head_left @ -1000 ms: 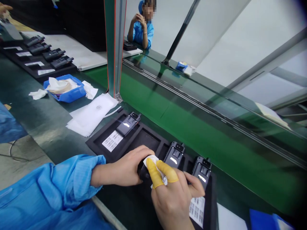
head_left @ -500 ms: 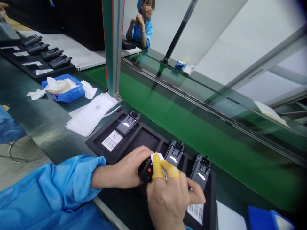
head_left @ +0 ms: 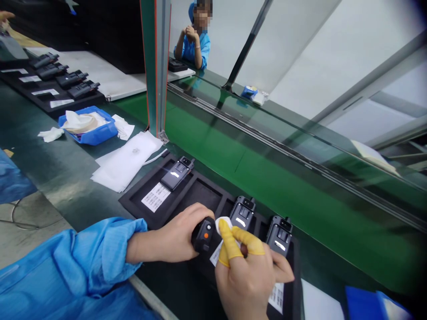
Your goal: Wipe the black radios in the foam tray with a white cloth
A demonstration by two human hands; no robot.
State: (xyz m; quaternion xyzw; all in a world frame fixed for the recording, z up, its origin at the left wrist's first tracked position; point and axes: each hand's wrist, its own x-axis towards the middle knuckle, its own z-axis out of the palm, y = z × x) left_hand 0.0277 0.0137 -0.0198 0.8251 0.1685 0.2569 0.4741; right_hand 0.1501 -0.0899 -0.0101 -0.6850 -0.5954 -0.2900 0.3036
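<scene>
My left hand (head_left: pixel 176 235) is closed around a black handheld radio (head_left: pixel 202 234), whose end with an orange button faces me. Yellow finger cots cover fingers of my right hand (head_left: pixel 247 266), which pinches a small white wipe (head_left: pixel 220 223) just right of the radio, apart from it. Beneath both hands lies a black foam tray (head_left: pixel 133 201). In it rest a similar device (head_left: pixel 176 173) on the left, another device (head_left: pixel 242 213) in the middle and a third device (head_left: pixel 279 235) on the right. A white label sheet (head_left: pixel 155 196) lies by the left device.
White sheets (head_left: pixel 128 160) lie beyond the tray, near a blue bin (head_left: pixel 96 133) holding white cloths. Another tray (head_left: pixel 43 100) with several devices stands at the far left. A metal post (head_left: pixel 156 66) rises from the bench. A co-worker (head_left: pixel 196 44) sits behind the glass. Blue packaging (head_left: pixel 363 302) lies lower right.
My right hand with the wipe has moved right and slightly down, off the radio. More of the radio's end now shows. My left hand stays nearly still.
</scene>
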